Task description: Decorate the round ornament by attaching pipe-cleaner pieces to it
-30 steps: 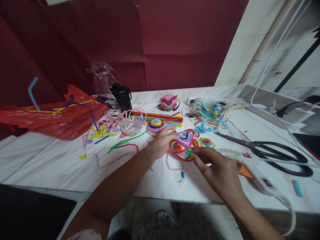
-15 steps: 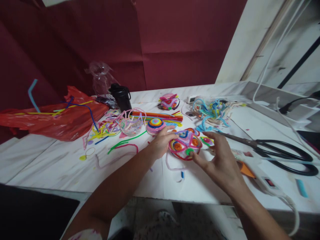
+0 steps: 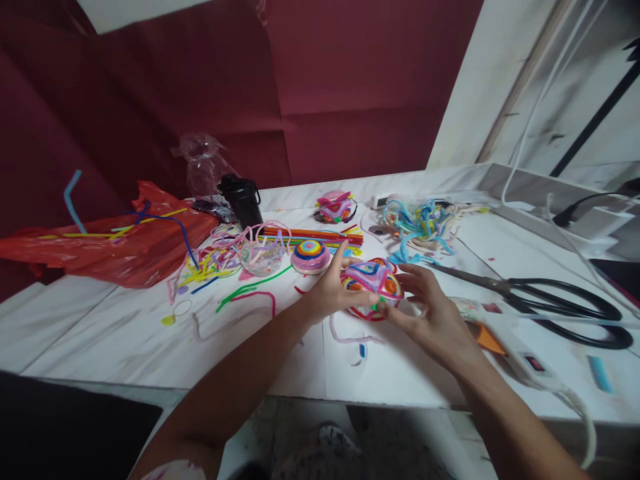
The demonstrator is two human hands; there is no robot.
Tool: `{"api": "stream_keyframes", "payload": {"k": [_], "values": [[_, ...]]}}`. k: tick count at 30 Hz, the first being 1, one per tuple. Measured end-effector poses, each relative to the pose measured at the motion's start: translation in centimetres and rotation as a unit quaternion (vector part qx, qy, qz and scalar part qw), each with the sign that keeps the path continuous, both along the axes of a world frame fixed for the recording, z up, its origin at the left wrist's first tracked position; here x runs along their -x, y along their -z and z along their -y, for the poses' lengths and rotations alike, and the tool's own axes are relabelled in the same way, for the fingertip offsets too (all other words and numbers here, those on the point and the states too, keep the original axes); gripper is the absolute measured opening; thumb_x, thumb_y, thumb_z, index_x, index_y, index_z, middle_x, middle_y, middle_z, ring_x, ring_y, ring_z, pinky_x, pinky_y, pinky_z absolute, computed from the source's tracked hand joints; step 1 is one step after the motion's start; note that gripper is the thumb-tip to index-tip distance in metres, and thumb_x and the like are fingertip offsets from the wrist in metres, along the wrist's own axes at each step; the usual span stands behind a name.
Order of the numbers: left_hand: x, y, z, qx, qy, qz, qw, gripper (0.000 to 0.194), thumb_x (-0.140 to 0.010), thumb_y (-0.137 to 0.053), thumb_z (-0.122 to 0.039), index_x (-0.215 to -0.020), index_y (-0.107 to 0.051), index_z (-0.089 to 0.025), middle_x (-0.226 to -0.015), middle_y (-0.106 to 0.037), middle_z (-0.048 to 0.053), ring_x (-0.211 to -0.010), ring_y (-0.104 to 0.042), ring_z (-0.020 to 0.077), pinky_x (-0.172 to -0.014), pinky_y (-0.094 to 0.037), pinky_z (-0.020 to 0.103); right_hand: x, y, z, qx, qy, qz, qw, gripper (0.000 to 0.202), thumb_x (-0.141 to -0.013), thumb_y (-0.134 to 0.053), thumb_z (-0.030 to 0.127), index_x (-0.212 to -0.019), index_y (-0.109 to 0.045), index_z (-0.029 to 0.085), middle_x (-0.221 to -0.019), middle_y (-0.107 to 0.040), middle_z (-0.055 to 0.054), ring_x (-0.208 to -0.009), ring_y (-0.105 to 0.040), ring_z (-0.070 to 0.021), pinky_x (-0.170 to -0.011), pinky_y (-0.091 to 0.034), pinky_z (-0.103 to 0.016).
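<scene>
A round craft piece [image 3: 374,272], covered in coiled pink, purple, orange and green pipe cleaners like a face, lies on the white table between my hands. My left hand [image 3: 326,291] grips its left side, thumb raised and fingers across its lower front. Around the right edge curl the fingers of my right hand [image 3: 434,315], with the thumb at the green spot near the bottom. Just left of it sits a domed piece [image 3: 310,256] with rings of orange, blue and pink. A similar face-like piece [image 3: 335,208] stands farther back.
Large black-handled scissors [image 3: 507,288] and a power strip [image 3: 535,367] lie to the right. Tangled pipe cleaners [image 3: 425,223] fill the back right. A bundle of straight pipe cleaners [image 3: 313,236], a black bottle [image 3: 243,203] and a red plastic bag [image 3: 165,243] stand toward the left.
My left hand has shifted its hold, its thumb lifting and its fingers moving over the lower front of the craft piece. My right fingers have drawn in closer to its edge.
</scene>
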State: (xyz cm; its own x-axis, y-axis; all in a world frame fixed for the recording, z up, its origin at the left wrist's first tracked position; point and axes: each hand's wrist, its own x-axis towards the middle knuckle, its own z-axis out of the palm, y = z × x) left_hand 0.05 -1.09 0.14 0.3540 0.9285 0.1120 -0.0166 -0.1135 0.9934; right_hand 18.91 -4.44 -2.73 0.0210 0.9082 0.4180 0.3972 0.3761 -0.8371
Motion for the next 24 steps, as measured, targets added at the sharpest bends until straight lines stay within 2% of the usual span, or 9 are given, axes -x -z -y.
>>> {"api": "stream_keyframes", "payload": {"k": [4,10,16,20,24], "values": [[-0.1,0.0,0.1,-0.037,-0.001,-0.083,0.996,0.139,-0.051,-0.092,-0.029,-0.156,0.000,-0.031,-0.143,-0.042,0.017,-0.122,-0.052,0.0318,-0.104,-0.041,0.047,0.1,0.1,-0.3,0.012,0.008,-0.014,1.000,0.067,-0.068,-0.071,0.056,-0.123,-0.047,0.025,-0.111,-0.066,-0.013,-0.095,-0.066,-0.0300,-0.078,-0.055,-0.047],[-0.1,0.3,-0.3,-0.037,0.007,-0.042,0.998,0.136,-0.059,-0.089,-0.030,-0.155,0.007,-0.032,-0.144,-0.043,0.018,-0.126,-0.051,0.0293,-0.104,-0.042,0.045,0.0,0.5,-0.9,0.048,-0.007,-0.066,0.997,0.075,-0.063,-0.078,0.060,-0.122,-0.047,0.025,-0.109,-0.064,-0.011,-0.096,-0.064,-0.0284,-0.077,-0.055,-0.045],[0.1,-0.4,0.0,0.024,0.010,0.013,1.000,0.135,-0.057,-0.091,-0.028,-0.156,0.001,-0.032,-0.145,-0.042,0.018,-0.123,-0.053,0.0279,-0.106,-0.041,0.045,0.4,-1.4,-0.3,0.075,-0.001,-0.149,0.986,0.083,-0.049,-0.085,0.064,-0.113,-0.051,0.024,-0.096,-0.062,-0.008,-0.088,-0.063,-0.0265,-0.067,-0.058,-0.040],[-0.3,-1.0,1.6,0.091,-0.005,0.044,0.995,0.128,-0.057,-0.090,-0.023,-0.156,-0.009,-0.032,-0.147,-0.041,0.018,-0.120,-0.056,0.0268,-0.104,-0.043,0.044,0.0,-2.1,1.1,0.085,0.019,-0.125,0.988,0.080,-0.052,-0.082,0.065,-0.112,-0.052,0.023,-0.093,-0.063,-0.007,-0.085,-0.063,-0.0260,-0.064,-0.057,-0.038],[-0.7,-0.7,2.9,0.145,-0.016,0.029,0.989,0.132,-0.051,-0.091,-0.019,-0.156,-0.011,-0.027,-0.143,-0.048,0.017,-0.116,-0.059,0.0267,-0.102,-0.044,0.042,-0.5,-1.2,2.2,0.116,0.029,-0.062,0.991,0.080,-0.056,-0.075,0.070,-0.116,-0.052,0.022,-0.092,-0.064,-0.008,-0.088,-0.063,-0.0281,-0.068,-0.054,-0.040]]}}
